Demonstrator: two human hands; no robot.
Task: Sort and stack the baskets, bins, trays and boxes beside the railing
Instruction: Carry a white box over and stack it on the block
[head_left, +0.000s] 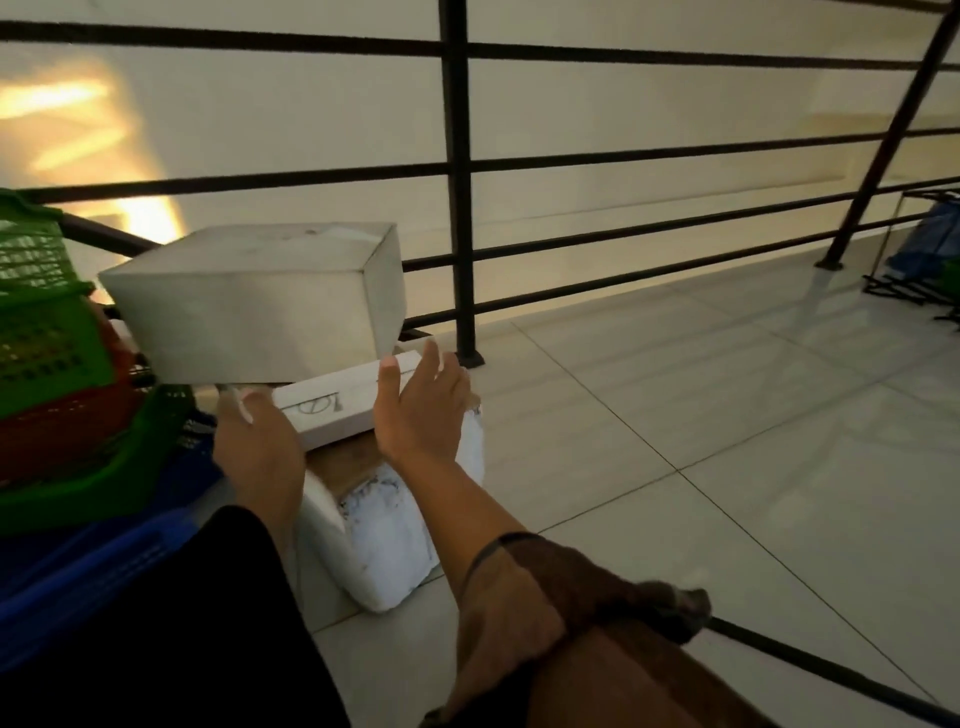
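Both our hands were under the plain white rectangular cardboard box (254, 296), which hung tilted in the air just above the pile by the black metal railing (457, 176). Our left hand (260, 447) reached up beneath the box's near left bottom edge; its fingertips were hidden behind the box, so we could not tell whether they curled round the edge or only propped it. Our right hand (421, 410) stood spread at the box's lower right corner, fingers straight, thumb up against the bottom edge, gripping nothing. We judged the two-handed hold suited a bulky, light box that needed guiding square onto the stack. Directly below lay a flat white carton with a printed mark (343, 405), resting on a brown cardboard sheet (343, 462) atop a white foam block (389, 545) on the pale tiled floor (727, 415); the flat pieces made a base, probably why boxes went there. To the left, nested apart from the boxes, sat a green perforated plastic basket (36, 322) over a red one (67, 431), with a blue plastic bin (104, 561) beneath. Both forearms stretched forward and slightly leftward, the left wrist bent upward, the right wrist nearly straight.
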